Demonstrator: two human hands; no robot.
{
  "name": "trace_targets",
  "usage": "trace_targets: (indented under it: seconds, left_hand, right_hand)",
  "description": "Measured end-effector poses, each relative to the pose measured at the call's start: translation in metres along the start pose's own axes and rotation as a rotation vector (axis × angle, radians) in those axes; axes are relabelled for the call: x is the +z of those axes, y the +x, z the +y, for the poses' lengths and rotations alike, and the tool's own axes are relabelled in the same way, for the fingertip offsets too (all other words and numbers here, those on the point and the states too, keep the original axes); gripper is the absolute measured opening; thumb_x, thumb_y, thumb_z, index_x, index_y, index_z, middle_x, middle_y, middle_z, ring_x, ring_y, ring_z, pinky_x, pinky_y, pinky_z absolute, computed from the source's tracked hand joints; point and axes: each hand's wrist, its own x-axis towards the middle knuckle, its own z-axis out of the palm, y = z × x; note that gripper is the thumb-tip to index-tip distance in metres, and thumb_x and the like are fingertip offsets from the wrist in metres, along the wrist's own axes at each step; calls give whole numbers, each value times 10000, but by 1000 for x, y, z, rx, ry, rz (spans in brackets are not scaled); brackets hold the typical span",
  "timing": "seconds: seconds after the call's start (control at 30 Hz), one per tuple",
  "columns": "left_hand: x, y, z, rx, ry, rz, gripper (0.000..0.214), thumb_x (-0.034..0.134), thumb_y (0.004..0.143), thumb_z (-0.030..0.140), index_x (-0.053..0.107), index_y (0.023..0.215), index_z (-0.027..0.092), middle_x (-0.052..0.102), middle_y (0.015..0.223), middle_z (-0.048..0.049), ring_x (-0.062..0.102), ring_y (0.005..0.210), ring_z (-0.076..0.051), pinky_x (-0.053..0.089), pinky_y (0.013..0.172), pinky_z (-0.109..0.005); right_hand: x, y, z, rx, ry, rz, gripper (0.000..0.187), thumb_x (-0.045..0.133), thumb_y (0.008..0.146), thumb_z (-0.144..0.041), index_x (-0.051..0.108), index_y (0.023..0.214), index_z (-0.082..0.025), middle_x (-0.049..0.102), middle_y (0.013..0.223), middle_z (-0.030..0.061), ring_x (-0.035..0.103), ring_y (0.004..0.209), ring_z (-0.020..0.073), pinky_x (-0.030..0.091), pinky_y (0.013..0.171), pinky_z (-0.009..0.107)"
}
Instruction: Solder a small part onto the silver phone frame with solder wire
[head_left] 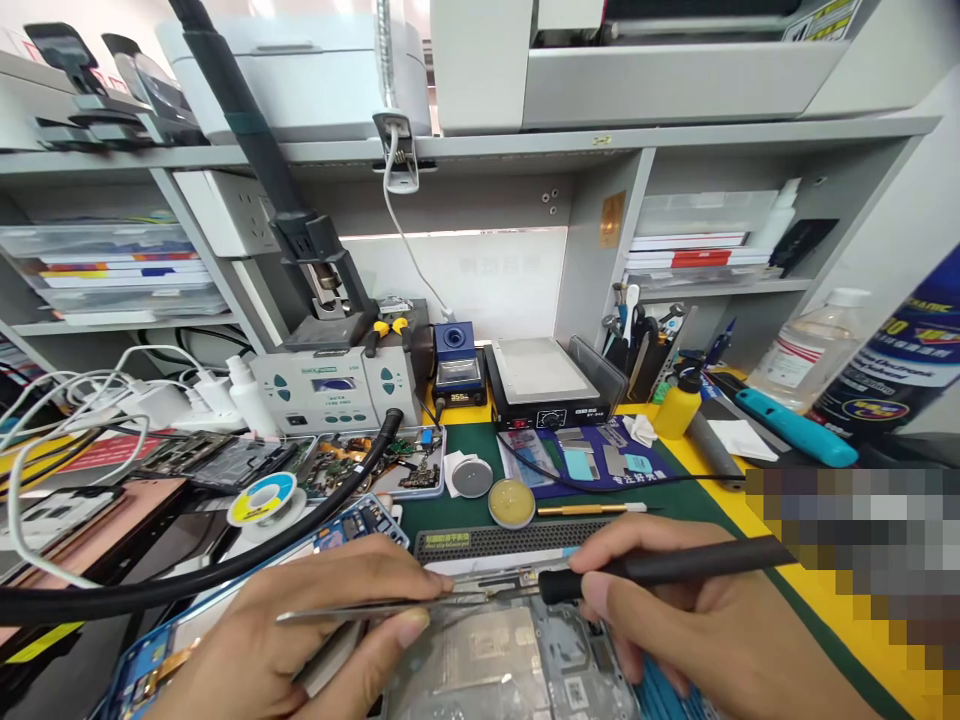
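My left hand [300, 625] pinches a pair of metal tweezers [352, 608], whose points reach to the top edge of an opened phone [480, 655]. In my right hand [690, 620] is a soldering iron [712, 563] with a black grip and dark handle, held almost level and pointing left. Its thin tip comes close to the tweezer points above the phone's upper end; whether they touch I cannot tell. The phone's inside shows a silvery grey panel and small parts, with its lower part cut off by the frame. Under it lies a perforated grey mat [517, 540].
Behind stand a hot air station [330, 385], a soldering station [459, 365] and a heating plate [547, 375]. A black hose [300, 535] crosses the left side. Nearby are a solder spool [262, 498], a round tin of paste [511, 502], a yellow bottle [679, 405] and circuit boards [375, 460].
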Motion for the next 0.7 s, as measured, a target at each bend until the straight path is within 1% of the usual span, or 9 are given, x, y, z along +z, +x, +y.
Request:
trace_targets:
  seconds: [0.1,0.17,0.27,0.37,0.47,0.57,0.63,0.7]
  left_hand:
    - [3,-1,1,-51,-24,28,244,717,1004,243,784,1177,401,895,1016,96,883,909,-144,695,878,-161]
    - [3,-5,1,-105,-21,29,238,723,1005,279,805,1173,426,897,1039,103,881,948,-149,698,905,-185]
    - [3,-12,0,-181,-18,-15,217,713,1022,329,820,1165,452,892,1089,102,870,1021,-155,700,934,-214]
    - [1,-17,-2,-206,-19,-47,203,695,1041,354,825,1174,436,885,1128,74,858,1074,-171,698,969,-245]
    - [0,-19,-2,-223,8,-41,188,694,1043,405,816,1179,452,876,1150,78,855,1077,-171,701,963,-252]
    - [-1,-19,0,-241,31,-67,186,665,1055,448,816,1162,456,877,1133,77,858,1065,-182,713,952,-278]
    - [-1,-18,0,-260,40,-81,189,671,1052,443,820,1168,443,878,1138,62,854,1093,-199,716,967,-304]
    - [1,-19,0,-264,31,-68,191,683,1046,428,821,1178,437,876,1158,53,844,1126,-208,714,984,-318]
  right_hand:
    - [0,-1,0,-5,-18,-3,148,871,737,-353,835,775,-215,711,526,8,598,433,140,500,429,212]
    - [1,-1,1,-25,-14,-9,147,873,741,-351,834,776,-214,688,511,-2,589,445,142,500,436,216]
    - [0,0,3,-71,24,-28,147,882,741,-342,824,769,-209,671,518,-10,574,457,134,457,422,203]
    - [0,0,3,-84,34,-47,153,869,768,-352,812,775,-210,663,499,-21,486,423,110,468,452,220]
    - [-2,-1,2,-79,-7,-54,174,857,776,-375,820,791,-205,667,502,-17,410,426,102,405,442,230]
    - [-2,-3,0,-65,-57,-49,191,846,779,-394,838,809,-206,665,515,-13,412,460,109,328,450,237]
    - [-1,-4,0,-65,-84,-39,188,843,769,-392,845,796,-206,640,516,-16,413,478,116,300,467,248]
    - [-1,-5,0,-74,-96,-27,189,843,752,-393,848,768,-204,608,521,-18,424,500,126,287,489,260]
